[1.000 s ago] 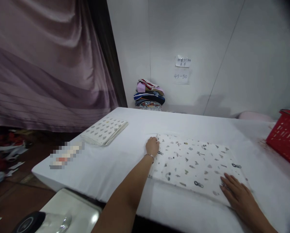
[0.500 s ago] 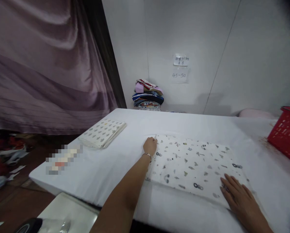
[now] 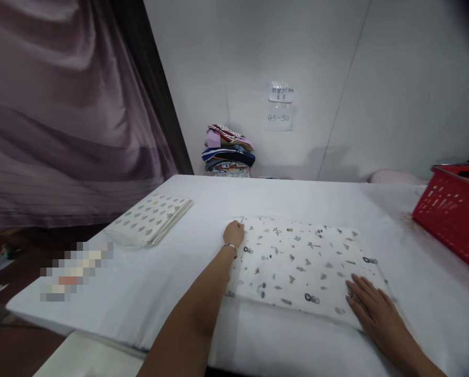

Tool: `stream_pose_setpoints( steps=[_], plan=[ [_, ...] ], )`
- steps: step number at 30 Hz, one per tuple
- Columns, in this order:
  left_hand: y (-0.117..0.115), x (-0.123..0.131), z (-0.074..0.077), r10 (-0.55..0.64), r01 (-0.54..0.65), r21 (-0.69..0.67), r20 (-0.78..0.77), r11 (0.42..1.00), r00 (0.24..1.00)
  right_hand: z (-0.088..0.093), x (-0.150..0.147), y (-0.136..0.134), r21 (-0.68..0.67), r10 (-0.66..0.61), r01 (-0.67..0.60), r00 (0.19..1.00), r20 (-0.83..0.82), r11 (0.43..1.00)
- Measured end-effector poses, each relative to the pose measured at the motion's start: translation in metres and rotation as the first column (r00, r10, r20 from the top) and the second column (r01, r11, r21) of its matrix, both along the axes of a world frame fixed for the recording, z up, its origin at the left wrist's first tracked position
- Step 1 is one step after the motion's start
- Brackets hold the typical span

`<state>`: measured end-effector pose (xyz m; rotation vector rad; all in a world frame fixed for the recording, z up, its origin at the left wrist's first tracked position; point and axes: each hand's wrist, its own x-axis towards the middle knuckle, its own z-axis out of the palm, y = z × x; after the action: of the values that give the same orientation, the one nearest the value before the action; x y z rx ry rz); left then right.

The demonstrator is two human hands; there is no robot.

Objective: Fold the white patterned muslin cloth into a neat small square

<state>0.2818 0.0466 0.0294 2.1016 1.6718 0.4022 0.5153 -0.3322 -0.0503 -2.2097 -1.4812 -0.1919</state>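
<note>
A white cloth [image 3: 293, 267] printed with small grey, green and black figures lies folded into a flat rectangle on the white-covered table [image 3: 281, 340]. My left hand [image 3: 233, 234], a bracelet at its wrist, is closed at the cloth's far left corner, with the edge in its grip; the fingertips are mostly hidden. Flat on the near right part of the same cloth rests my right hand [image 3: 373, 309], its fingers stretched out. To the left lies another folded cloth [image 3: 150, 220], white with grey cloud-like shapes.
A red plastic basket [image 3: 450, 214] stands at the table's right side. Against the wall is a pile of folded fabrics [image 3: 229, 152], with paper signs [image 3: 280, 107] above. A mauve curtain [image 3: 62, 115] hangs at left. A blurred-out item [image 3: 77, 272] lies near the left edge.
The view has turned slightly to the right, so everything sits further left in it. Both hands keep their places on the printed cloth, which looks the same.
</note>
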Motion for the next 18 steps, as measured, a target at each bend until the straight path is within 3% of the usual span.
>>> stream_pose_setpoints(
  steps=[5, 7, 10, 13, 18],
  plan=[
    [0.001, 0.002, 0.004, -0.059, 0.063, 0.078, -0.060, 0.995, 0.996, 0.030, 0.035, 0.012, 0.004, -0.068, 0.069, 0.993, -0.101, 0.998],
    [0.002, 0.007, 0.006, -0.157, 0.178, 0.178, -0.122, 0.968, 0.980, 0.045, 0.051, 0.028, -0.048, -0.091, 0.087, 0.992, -0.092, 0.995],
    [0.003, 0.021, 0.010, -0.388, 0.436, 0.259, -0.215, 0.862, 0.896, 0.064, 0.071, 0.068, -0.098, -0.038, 0.033, 0.998, -0.054, 0.995],
    [0.007, 0.040, 0.016, -0.555, 0.608, 0.170, -0.276, 0.775, 0.785, 0.077, 0.083, 0.117, -0.217, 0.059, -0.067, 0.997, -0.045, 0.974],
    [0.022, 0.067, 0.022, -0.630, 0.654, -0.035, -0.316, 0.755, 0.710, 0.097, 0.100, 0.175, -0.450, 0.087, -0.130, 0.990, -0.115, 0.883]
  ],
)
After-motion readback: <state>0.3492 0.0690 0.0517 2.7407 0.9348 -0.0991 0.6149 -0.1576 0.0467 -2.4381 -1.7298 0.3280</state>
